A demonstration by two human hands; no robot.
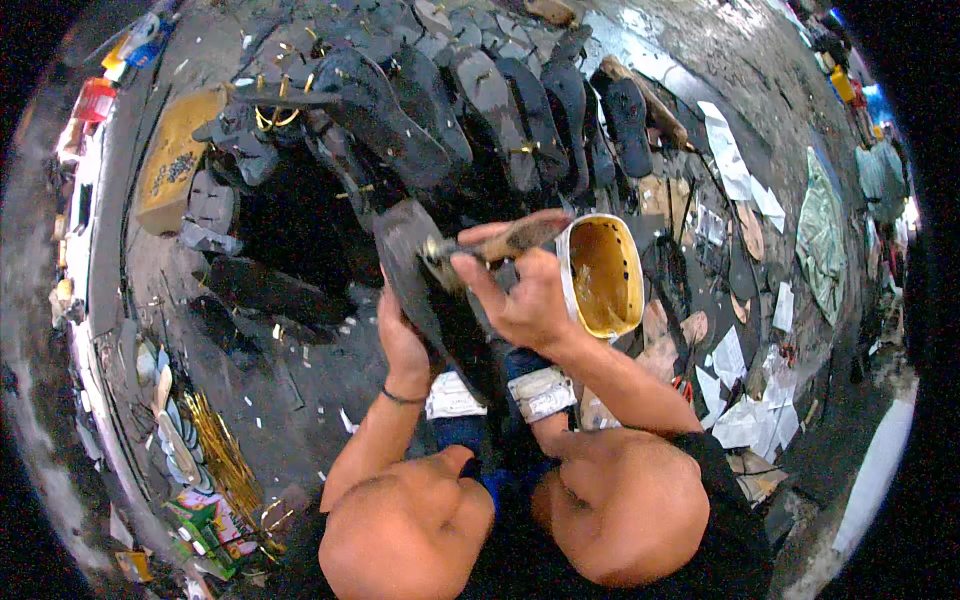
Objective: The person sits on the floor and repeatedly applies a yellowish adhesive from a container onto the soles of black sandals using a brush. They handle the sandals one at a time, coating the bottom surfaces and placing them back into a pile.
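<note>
My left hand (pixel 403 340) grips the edge of a long dark shoe sole (pixel 408 238), holding it tilted in front of my knees. Closed around the wooden handle of a brush (pixel 528 238) is my right hand (pixel 527 298). The brush's head touches or hovers just over the sole's upper part; its bristles are blurred. Just right of this hand stands an open pale tub (pixel 640 262), its inside coated in yellow, glue-like stuff with dark specks.
Rows of dark soles (pixel 375 110) lie beyond my hands. A yellowish box (pixel 180 160) sits at far left. White paper scraps (pixel 728 355) and a greenish cloth (pixel 820 240) lie to the right. Thin golden rods (pixel 222 450) are at lower left.
</note>
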